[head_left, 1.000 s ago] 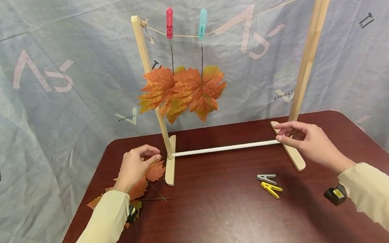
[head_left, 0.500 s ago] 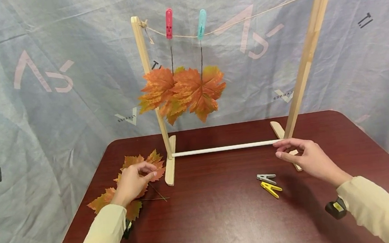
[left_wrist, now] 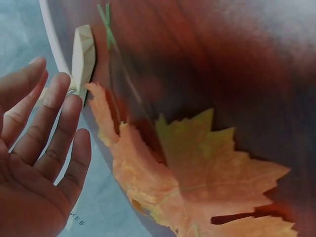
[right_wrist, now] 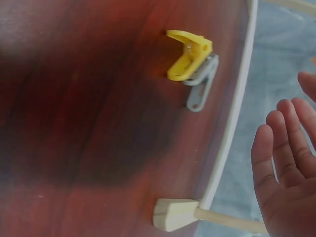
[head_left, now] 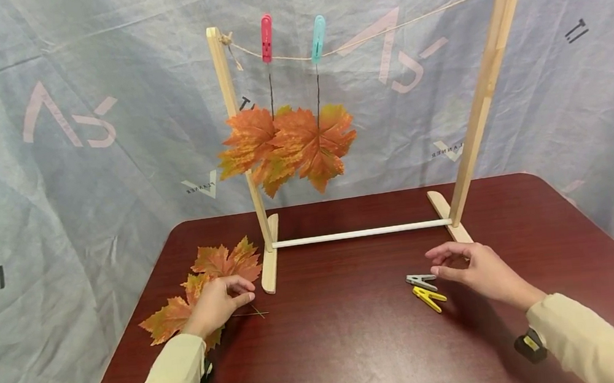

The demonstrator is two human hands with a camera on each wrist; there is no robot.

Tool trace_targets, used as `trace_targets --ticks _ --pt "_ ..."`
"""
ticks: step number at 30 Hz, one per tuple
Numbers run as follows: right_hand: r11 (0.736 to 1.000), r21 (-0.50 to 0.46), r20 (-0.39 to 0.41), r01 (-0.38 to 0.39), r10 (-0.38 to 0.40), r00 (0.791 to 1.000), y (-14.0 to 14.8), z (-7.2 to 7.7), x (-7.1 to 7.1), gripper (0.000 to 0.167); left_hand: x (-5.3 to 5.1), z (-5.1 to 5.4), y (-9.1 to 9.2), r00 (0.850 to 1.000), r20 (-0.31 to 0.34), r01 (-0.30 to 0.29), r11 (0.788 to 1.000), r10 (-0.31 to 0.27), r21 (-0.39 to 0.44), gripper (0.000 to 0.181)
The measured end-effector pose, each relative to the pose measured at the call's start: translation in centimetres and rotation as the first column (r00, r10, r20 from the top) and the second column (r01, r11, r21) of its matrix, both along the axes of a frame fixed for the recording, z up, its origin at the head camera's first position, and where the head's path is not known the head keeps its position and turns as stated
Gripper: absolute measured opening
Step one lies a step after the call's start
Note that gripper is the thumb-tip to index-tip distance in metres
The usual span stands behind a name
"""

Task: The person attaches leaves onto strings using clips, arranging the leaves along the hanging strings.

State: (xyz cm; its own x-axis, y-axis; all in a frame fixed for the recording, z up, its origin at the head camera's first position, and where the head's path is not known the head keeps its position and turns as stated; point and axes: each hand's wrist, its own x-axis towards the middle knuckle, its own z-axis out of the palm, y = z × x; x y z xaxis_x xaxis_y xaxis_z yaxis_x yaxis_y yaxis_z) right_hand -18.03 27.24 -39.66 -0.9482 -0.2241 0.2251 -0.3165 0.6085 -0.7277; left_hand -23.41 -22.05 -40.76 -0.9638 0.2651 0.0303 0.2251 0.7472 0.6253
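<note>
My left hand (head_left: pixel 219 303) hovers over the orange maple leaves (head_left: pixel 170 318) lying at the table's left; its fingers are loosely bent and hold nothing. Their thin stems (left_wrist: pixel 118 64) cross beyond the fingertips. On the right, my right hand (head_left: pixel 478 267) is held above the table, empty, its fingertips near a grey clothespin (head_left: pixel 420 281) and a yellow clothespin (head_left: pixel 429 298). In the right wrist view the yellow clothespin (right_wrist: pixel 190 57) partly covers the grey one. Two more orange leaves (head_left: pixel 320 144) hang by their stems from a red clothespin (head_left: pixel 267 38) and a light-blue clothespin (head_left: pixel 318 37).
A wooden stand rises at the back, with a left post (head_left: pixel 230 88), a right post (head_left: pixel 484 100) and a white crossbar (head_left: pixel 361 233). A sagging twine (head_left: pixel 412 20) joins the post tops. Behind the dark red table (head_left: pixel 333 349) hangs a grey printed cloth (head_left: pixel 122 61).
Both hands have moved down and toward me from beside the stand's feet. The left hand is now lower over the leaves, the right closer to the two loose clothespins.
</note>
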Motion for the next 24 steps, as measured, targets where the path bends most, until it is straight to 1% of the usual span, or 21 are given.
trace_targets --ticks 2,6,9,10,13,17,20,24 --pt "1.0 0.008 0.021 -0.008 0.007 1.0 0.0 -0.3 0.1 0.02 0.0 -0.4 0.0 1.0 -0.001 0.015 1.0 -0.015 -0.009 0.008" --pt "1.0 0.02 0.092 -0.024 0.022 0.996 0.0 -1.0 0.3 0.017 0.2 -0.9 0.0 1.0 0.013 0.013 0.999 -0.012 -0.03 0.008" --pt "0.998 0.034 0.131 -0.05 0.045 0.99 0.0 -1.5 0.5 0.016 0.2 -1.2 0.0 0.999 0.038 0.0 0.999 0.001 -0.037 0.009" --pt "0.997 0.039 0.139 -0.059 0.053 0.989 0.0 -1.7 0.6 0.016 0.2 -1.2 -0.1 0.999 0.04 0.005 0.999 -0.004 -0.042 0.009" --pt "0.994 0.064 0.147 -0.084 0.074 0.986 0.0 -2.3 0.7 0.017 0.2 -1.4 -0.2 0.999 0.046 0.015 0.998 -0.012 -0.053 0.009" --pt "0.987 0.128 0.148 -0.098 0.079 0.986 0.0 -2.8 0.9 0.019 0.3 -1.7 -0.3 0.998 0.04 0.045 0.996 -0.042 -0.082 0.012" --pt "0.978 0.184 0.16 -0.1 0.07 0.985 -0.1 -3.0 1.0 0.022 0.3 -1.8 -0.2 0.997 0.031 0.07 0.992 -0.067 -0.109 0.015" --pt "0.964 0.25 0.15 -0.091 0.054 0.987 -0.3 -3.0 1.1 0.027 0.4 -1.9 -0.1 0.997 0.025 0.081 0.986 -0.079 -0.143 0.016"
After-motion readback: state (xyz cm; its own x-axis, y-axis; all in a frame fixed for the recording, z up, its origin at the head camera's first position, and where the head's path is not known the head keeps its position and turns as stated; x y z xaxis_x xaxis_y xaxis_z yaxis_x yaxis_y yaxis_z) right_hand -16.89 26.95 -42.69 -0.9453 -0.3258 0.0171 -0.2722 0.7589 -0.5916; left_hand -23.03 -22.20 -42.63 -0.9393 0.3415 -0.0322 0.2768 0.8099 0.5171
